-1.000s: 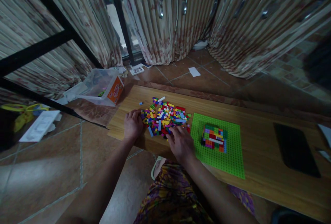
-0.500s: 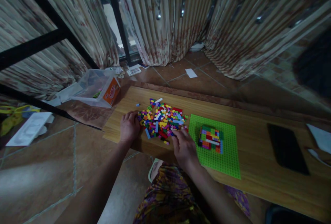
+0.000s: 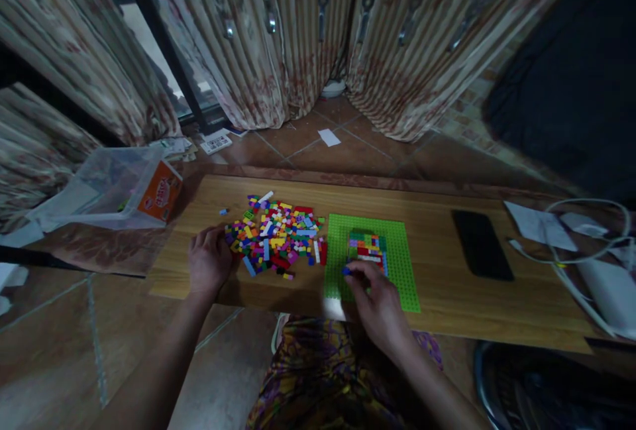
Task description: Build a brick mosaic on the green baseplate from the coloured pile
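A small blue brick is pinched between the thumb and fingers of my right hand. That hand is over the front part of a green baseplate, beside a low multicoloured brick build. My fingers hide the build's near left part. My left hand rests on the table at the left side of a pile of loose bricks. Its fingers lie slightly bent and touch the pile's edge, with nothing visible in them.
The wooden table also carries a black phone-like slab, white papers and white cables at the right. A clear plastic box with an orange label stands beyond the left end. A lone blue brick lies left of the pile.
My right hand has moved from the pile's right edge onto the baseplate, carrying the blue brick. My left hand stays beside the pile. The view has swung to the right.
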A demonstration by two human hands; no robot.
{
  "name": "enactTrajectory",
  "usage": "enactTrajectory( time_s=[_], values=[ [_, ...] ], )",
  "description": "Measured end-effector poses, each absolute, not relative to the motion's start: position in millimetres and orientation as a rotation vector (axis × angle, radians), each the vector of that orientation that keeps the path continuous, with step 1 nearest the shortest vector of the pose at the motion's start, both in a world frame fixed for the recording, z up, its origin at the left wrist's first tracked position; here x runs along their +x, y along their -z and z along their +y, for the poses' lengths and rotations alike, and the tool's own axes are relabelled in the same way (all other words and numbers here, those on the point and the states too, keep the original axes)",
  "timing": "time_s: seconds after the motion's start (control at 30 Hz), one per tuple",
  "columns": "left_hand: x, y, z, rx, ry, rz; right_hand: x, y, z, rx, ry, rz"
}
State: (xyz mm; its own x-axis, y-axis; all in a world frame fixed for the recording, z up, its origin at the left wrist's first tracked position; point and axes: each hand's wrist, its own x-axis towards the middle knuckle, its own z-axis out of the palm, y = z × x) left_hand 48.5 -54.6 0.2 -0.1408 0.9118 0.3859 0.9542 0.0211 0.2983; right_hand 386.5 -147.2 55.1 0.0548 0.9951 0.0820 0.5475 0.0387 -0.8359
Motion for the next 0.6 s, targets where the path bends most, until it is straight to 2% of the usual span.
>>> enactTrajectory(
  time_s=[0.23, 0.4, 0.6],
  values=[
    [51.5, -2.4, -54.8, -1.98, 0.792, -2.2, 447.0, -38.9, -142.7, -1.742, -0.642, -1.384],
    [51.3, -4.3, -54.6, -2.007, 0.741, -2.174, 463.3, -41.8, -122.8, -1.706, -0.449, -1.59],
    [48.7, -1.8, -53.4, -2.013, 0.759, -2.139, 459.8, -42.5, -105.1, -1.596, -0.416, -1.796]
  ],
)
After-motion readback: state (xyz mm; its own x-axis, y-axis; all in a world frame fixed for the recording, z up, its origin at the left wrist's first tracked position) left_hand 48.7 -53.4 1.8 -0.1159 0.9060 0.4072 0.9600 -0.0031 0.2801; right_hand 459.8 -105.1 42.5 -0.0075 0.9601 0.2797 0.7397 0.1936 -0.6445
